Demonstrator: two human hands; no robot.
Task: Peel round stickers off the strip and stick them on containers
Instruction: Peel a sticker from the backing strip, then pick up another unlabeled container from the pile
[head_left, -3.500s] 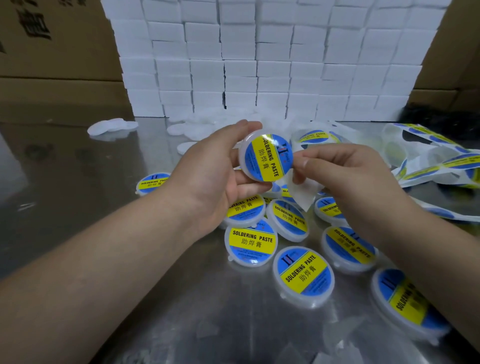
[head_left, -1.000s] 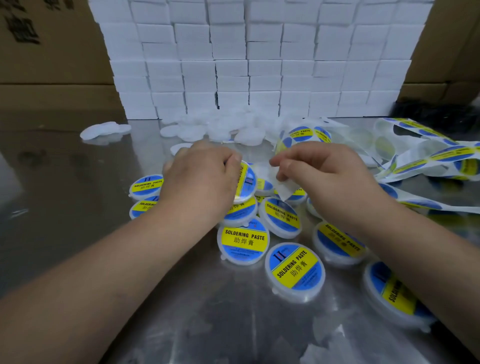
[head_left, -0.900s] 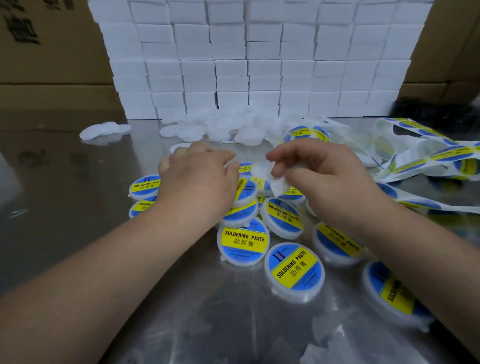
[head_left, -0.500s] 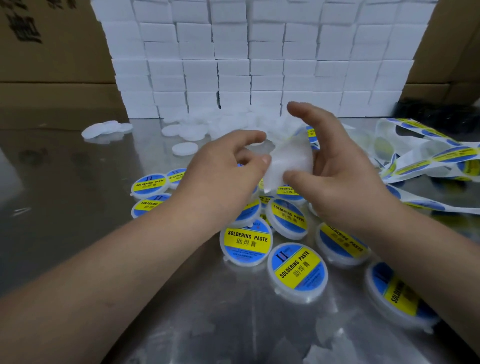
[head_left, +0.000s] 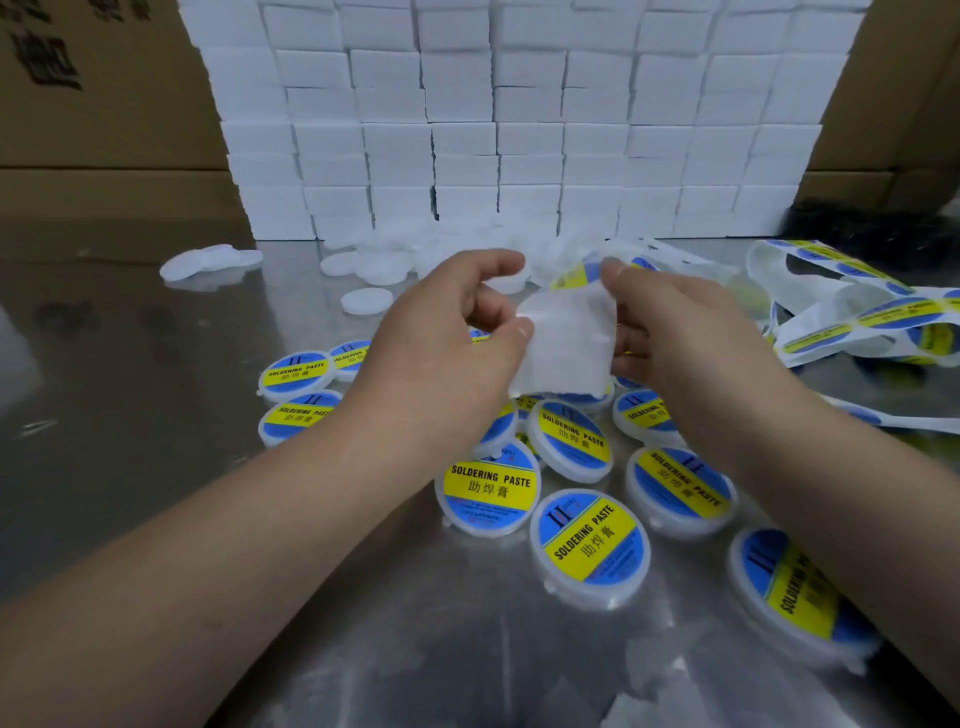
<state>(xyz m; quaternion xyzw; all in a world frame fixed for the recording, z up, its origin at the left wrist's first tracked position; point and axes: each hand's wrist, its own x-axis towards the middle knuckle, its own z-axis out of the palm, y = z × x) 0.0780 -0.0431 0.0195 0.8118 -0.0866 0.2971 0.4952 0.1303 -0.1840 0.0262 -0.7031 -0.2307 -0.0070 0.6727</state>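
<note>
Since 3.5 s ago the left hand (head_left: 457, 338) has given up the labelled tub it held aloft and come across to join the right hand (head_left: 680, 343) on the strip (head_left: 566, 343). Over the last 0.5 s the right forefinger, then stretched upward, has curled down. The strip's bare white end hangs between the 2 hands, lifted above the labelled containers (head_left: 589, 545). The left thumb tip pinches its left edge against fingers curled behind, with the forefinger arched above. The right forefinger looks hooked over the top right corner, with the thumb lower on that edge. Gripping both edges in the air seems meant to keep the paper taut, so that the next sticker (head_left: 574, 274), a sliver of yellow and blue showing over the top edge, can be bent free. The finished tubs are heaped close in front, probably out of the way yet within reach, while the plain white containers (head_left: 366, 301) wait farther back on the metal table (head_left: 156, 441), below the wall of white boxes (head_left: 519, 130). Most of that sticker is hidden behind the paper, so whether its rim has lifted cannot be told; the remaining right fingertips are hidden too. The loops of strip (head_left: 852, 317) run off the right edge, and the right forearm cuts across the nearest tub
</note>
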